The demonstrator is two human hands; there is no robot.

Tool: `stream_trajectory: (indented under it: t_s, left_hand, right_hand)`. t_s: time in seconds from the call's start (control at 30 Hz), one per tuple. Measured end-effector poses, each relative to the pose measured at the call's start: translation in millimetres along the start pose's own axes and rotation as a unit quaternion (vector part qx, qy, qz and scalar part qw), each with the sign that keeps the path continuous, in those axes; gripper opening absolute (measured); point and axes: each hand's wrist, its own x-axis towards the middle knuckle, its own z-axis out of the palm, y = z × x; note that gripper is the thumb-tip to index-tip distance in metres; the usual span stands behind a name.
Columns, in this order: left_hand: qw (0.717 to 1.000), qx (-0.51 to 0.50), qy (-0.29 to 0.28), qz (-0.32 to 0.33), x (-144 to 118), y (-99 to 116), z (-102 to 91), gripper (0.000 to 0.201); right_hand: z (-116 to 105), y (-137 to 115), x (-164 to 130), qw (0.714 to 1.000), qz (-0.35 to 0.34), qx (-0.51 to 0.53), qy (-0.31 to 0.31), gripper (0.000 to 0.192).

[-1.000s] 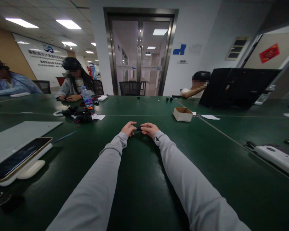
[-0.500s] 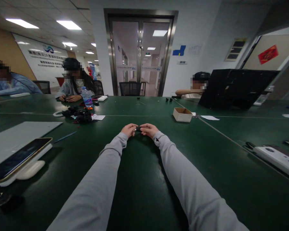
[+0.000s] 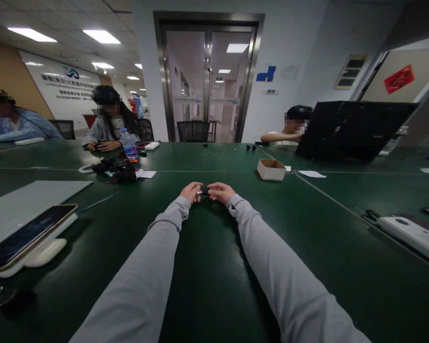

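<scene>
Both arms, in light grey sleeves, reach out over the dark green table [image 3: 207, 267]. Between my hands is a small black piece [image 3: 205, 191] with a bright metal-looking end on its left; it is too small to name more exactly. My left hand [image 3: 190, 192] pinches the bright end between its fingers. From the other side, my right hand [image 3: 221, 192] closes its thumb and fingers on the black end. The fingers cover part of the piece.
At left lie a phone [image 3: 28, 236], a grey board [image 3: 32, 195] and a blue stick [image 3: 97, 203]. Farther off are a heap of black parts [image 3: 119, 171], a water bottle [image 3: 129, 144] and an open cardboard box [image 3: 270, 170]. A white power strip [image 3: 411, 238] lies right. Several people sit around.
The fingers of my left hand have shifted slightly, and a little more of the piece's bright end shows. My right hand stays nearly still.
</scene>
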Motion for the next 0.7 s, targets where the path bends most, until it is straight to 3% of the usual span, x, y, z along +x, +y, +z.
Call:
stream_trajectory:
  t_s: [0.27,0.47,0.7]
  left_hand:
    - [1.000,0.021,-0.001,-0.006,-0.1,1.7,-0.8,0.032]
    - [0.999,0.031,-0.023,0.026,1.7,-2.0,0.2,0.031]
    - [1.000,0.028,-0.014,-0.005,2.4,-0.5,-1.1,0.032]
  right_hand:
    - [-2.6,4.8,3.5,1.000,-0.009,0.000,-0.003,0.029]
    - [-4.4,7.0,6.1,1.000,-0.009,0.017,0.004,0.031]
    - [-3.4,4.8,3.9,1.000,-0.007,0.010,-0.002,0.030]
